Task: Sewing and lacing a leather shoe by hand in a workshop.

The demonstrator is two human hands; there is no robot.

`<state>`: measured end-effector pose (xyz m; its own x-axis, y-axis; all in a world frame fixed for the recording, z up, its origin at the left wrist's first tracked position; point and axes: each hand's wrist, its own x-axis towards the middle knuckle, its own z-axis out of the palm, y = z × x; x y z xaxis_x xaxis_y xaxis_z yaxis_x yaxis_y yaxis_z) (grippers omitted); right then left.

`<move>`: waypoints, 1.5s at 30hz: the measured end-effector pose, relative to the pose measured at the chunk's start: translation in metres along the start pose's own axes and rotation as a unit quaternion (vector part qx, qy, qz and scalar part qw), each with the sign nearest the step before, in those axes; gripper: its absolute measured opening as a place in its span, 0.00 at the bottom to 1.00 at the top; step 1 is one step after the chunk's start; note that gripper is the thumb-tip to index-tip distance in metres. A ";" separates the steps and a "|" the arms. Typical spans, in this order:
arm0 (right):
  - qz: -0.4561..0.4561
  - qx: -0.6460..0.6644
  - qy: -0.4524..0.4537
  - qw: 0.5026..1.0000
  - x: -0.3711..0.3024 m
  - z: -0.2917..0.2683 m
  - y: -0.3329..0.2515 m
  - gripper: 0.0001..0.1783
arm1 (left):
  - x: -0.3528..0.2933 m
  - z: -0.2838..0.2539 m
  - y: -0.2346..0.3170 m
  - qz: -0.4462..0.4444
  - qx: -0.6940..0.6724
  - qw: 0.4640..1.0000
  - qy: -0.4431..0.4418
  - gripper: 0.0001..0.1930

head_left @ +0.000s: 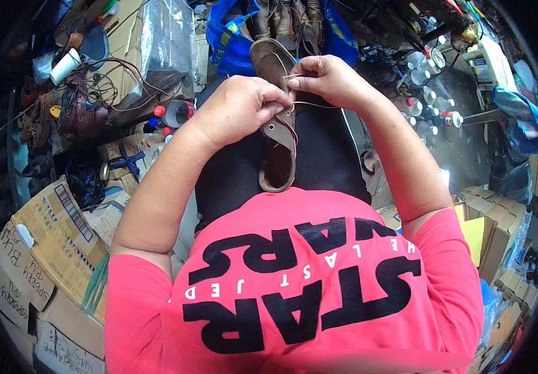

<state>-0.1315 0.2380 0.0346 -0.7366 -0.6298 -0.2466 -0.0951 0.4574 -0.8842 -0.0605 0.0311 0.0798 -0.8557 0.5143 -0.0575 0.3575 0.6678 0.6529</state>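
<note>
- Brown shoe [278,156]: lies lengthwise on the dark trousers [334,153] of the lap, one rounded end near the pink shirt [356,215], the other toward the blue bag [226,53].
- Left hand [241,107]: over the middle of the shoe, grip closed, thumb and fingertips drawn together; cannot tell what lies between them.
- Right hand [334,80]: just beside the left, grip closed in a pinch of thumb and forefinger on the thin pale lace [311,104].
- Lace: part of it loops out to the right across the trousers, below the right hand.
- Metal eyelet [271,127]: in the shoe's side, just below the left fingertips.
- Blue bag: beyond the shoe, more brown shoes [286,28] inside.
- Left side: bottle with a red cap [175,114], white cup [65,66], cardboard box [54,218].
- Right side: cluster of clear bottles [420,76].
</note>
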 end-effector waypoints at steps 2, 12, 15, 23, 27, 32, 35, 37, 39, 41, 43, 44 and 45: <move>-0.006 0.007 0.001 1.000 0.000 0.001 0.000 0.12 | -0.004 0.001 -0.002 0.007 -0.043 0.999 0.022 0.07; -0.024 0.014 0.011 1.000 -0.004 0.003 -0.001 0.11 | -0.003 0.007 -0.023 -0.134 -0.316 0.937 -0.059 0.07; -0.021 0.021 0.024 0.999 -0.005 0.003 -0.003 0.13 | 0.000 -0.002 -0.023 -0.118 -0.353 0.924 -0.082 0.07; -0.058 0.103 0.074 0.990 -0.044 0.020 -0.025 0.22 | -0.009 0.007 -0.012 -0.172 -0.456 0.873 -0.029 0.09; -0.034 -0.116 0.135 0.983 -0.052 0.033 -0.041 0.31 | -0.005 0.017 -0.011 -0.174 -0.427 0.887 -0.014 0.08; 0.067 0.103 0.053 0.991 -0.058 0.027 -0.036 0.19 | -0.008 0.014 -0.007 -0.154 -0.327 0.932 -0.020 0.07; 0.096 0.172 0.007 0.980 -0.068 0.017 -0.021 0.11 | -0.010 0.013 -0.005 -0.159 -0.299 0.941 0.004 0.06; 0.067 0.225 -0.006 0.972 -0.072 0.015 -0.012 0.12 | -0.009 0.014 -0.004 -0.157 -0.281 0.947 0.009 0.05; 0.072 0.255 -0.011 0.964 -0.075 0.014 -0.007 0.14 | -0.008 0.014 -0.003 -0.153 -0.278 0.948 0.018 0.04; 0.074 0.245 -0.011 0.967 -0.076 0.015 -0.005 0.14 | -0.007 0.013 -0.001 -0.127 -0.235 0.962 0.055 0.04; 0.076 0.235 -0.011 0.969 -0.076 0.015 -0.006 0.14 | -0.007 0.012 0.003 -0.100 -0.191 0.972 0.092 0.04; 0.071 0.239 -0.007 0.968 -0.075 0.015 -0.007 0.14 | -0.006 0.011 0.005 -0.039 -0.149 0.981 0.118 0.05; 0.073 0.238 -0.003 0.969 -0.075 0.016 -0.009 0.14 | -0.005 0.011 0.008 0.021 -0.105 0.984 0.144 0.05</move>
<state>-0.0646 0.2712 0.0545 -0.7146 -0.5846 -0.3843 0.3302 0.2024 -0.9219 -0.0488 0.0400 0.0770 -0.9231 0.3455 0.1686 0.3349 0.5072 0.7941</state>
